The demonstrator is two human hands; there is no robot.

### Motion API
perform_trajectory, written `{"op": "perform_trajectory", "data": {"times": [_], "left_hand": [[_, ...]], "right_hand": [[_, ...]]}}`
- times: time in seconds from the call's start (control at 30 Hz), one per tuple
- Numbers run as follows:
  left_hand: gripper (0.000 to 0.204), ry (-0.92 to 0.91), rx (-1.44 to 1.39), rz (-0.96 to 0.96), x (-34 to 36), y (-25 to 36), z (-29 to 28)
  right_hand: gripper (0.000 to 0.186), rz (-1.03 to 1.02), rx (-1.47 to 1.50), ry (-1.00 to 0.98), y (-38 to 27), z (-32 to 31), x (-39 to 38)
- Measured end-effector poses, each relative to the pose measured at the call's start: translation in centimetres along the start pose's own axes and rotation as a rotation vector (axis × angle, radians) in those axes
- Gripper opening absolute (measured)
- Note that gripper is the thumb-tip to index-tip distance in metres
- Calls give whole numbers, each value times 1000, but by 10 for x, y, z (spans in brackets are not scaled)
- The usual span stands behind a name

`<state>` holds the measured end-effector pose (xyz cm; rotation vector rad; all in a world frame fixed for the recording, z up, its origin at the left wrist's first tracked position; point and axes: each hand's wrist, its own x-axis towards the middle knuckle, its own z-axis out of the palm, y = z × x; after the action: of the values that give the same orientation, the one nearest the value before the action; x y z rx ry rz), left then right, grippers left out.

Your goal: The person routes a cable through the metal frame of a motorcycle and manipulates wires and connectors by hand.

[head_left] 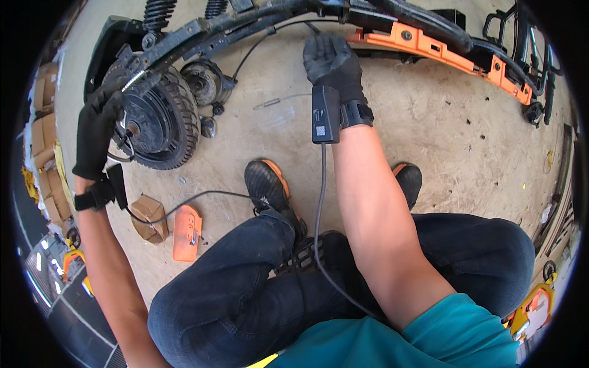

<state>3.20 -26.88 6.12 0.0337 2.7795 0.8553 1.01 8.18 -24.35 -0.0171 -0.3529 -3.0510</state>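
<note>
My left hand (98,126), in a black glove, is closed with a thin silver rod (133,80) sticking out past the fingertips. It is held over the left side of a black hub wheel with a knobby tyre (178,116), below the dark metal frame (202,38). What the rod's other end is like stays hidden by the glove. My right hand (332,58), also gloved in black, is turned up with bent fingers beside the frame's orange side panel (417,44). Nothing shows in its palm. A thin black cable (248,54) runs along the frame towards it.
A round metal hub part (202,83) lies right of the wheel. Near my left foot are a small cardboard box (149,218) and an orange tray (186,234) with small fasteners. Cartons (44,135) line the left edge. Wires trail from the boxes strapped to both wrists.
</note>
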Motion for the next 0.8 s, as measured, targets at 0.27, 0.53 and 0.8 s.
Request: {"op": "perform_trajectory", "data": {"times": [0.27, 0.53, 0.8], "left_hand": [[26, -22, -42, -71, 8, -6, -2], [29, -272, 39, -24, 27, 3, -31], [27, -288, 92, -86, 31, 16, -19]], "right_hand": [[17, -212, -127, 400, 25, 61, 34], [34, -200, -271, 481, 35, 70, 35], [34, -385, -562, 293, 36, 64, 31]]}}
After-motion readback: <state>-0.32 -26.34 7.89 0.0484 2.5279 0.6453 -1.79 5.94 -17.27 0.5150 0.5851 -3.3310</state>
